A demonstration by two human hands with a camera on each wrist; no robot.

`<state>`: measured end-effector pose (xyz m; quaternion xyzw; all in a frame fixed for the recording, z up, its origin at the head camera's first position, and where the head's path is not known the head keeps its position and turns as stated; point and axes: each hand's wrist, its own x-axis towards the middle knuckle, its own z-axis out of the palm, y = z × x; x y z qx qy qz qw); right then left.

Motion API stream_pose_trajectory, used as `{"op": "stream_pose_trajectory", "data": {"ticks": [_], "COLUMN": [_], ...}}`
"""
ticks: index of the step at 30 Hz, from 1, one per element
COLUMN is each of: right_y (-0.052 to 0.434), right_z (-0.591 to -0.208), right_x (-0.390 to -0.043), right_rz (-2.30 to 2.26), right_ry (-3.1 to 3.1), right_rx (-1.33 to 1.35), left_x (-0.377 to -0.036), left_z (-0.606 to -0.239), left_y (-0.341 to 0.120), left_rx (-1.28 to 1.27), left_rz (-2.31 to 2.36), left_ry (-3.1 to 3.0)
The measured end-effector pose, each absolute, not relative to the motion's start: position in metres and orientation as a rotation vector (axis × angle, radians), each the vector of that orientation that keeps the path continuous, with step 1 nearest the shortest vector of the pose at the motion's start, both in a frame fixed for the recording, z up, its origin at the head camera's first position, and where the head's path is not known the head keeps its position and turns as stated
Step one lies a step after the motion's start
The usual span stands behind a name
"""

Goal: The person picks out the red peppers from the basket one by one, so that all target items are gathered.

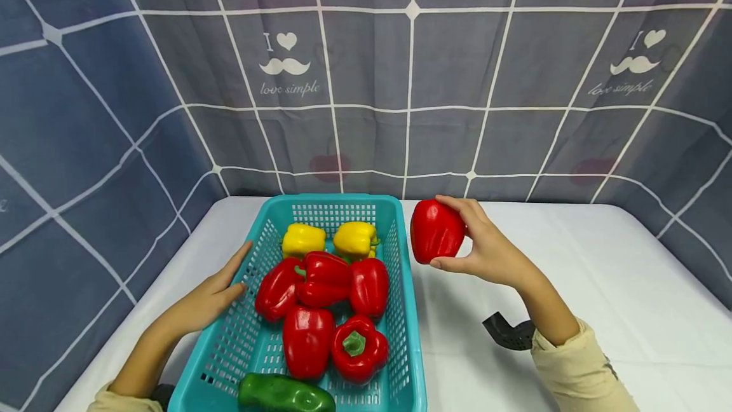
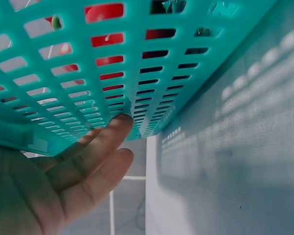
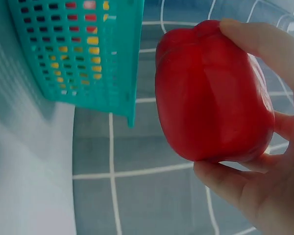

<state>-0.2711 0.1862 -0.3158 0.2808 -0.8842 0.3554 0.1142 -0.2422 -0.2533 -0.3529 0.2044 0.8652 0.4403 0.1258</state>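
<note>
Pepper (image 1: 437, 232), glossy, red and blocky, is grasped by the right hand (image 1: 492, 251), raised just right of the turquoise perforated plastic basket (image 1: 414, 336), long axis roughly upright; the left hand (image 1: 204, 299), fingers extended, rests against the basket's opposite side.

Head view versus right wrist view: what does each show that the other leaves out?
Only the head view shows the left hand touching the side of the turquoise basket, the green pepper at its near end, and the "love simple" lettering.

Only the right wrist view shows the basket's slotted wall from outside, with red and yellow showing through the holes.

Both share the right hand gripping a red pepper beside the basket, plus the white table surface and grid-patterned cloth.
</note>
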Motion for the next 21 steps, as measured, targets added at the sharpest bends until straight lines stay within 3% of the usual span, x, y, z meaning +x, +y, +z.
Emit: {"op": "stream_pose_trajectory", "data": {"ticks": [10,21], "right_y": [0.212,0.225], "right_z": [-0.324,-0.338], "right_x": [-0.284,-0.3], "right_rz": [1.064,1.206], "right_ry": [-2.712,-2.785], "right_rx": [0.682,0.703], "left_x": [-0.241,-0.243], "left_z": [-0.353,-0.354], "left_y": [-0.253,-0.254], "left_rx": [0.595,0.605], "left_rz": [1.268,1.227], "left_ry": [2.553,2.583]}}
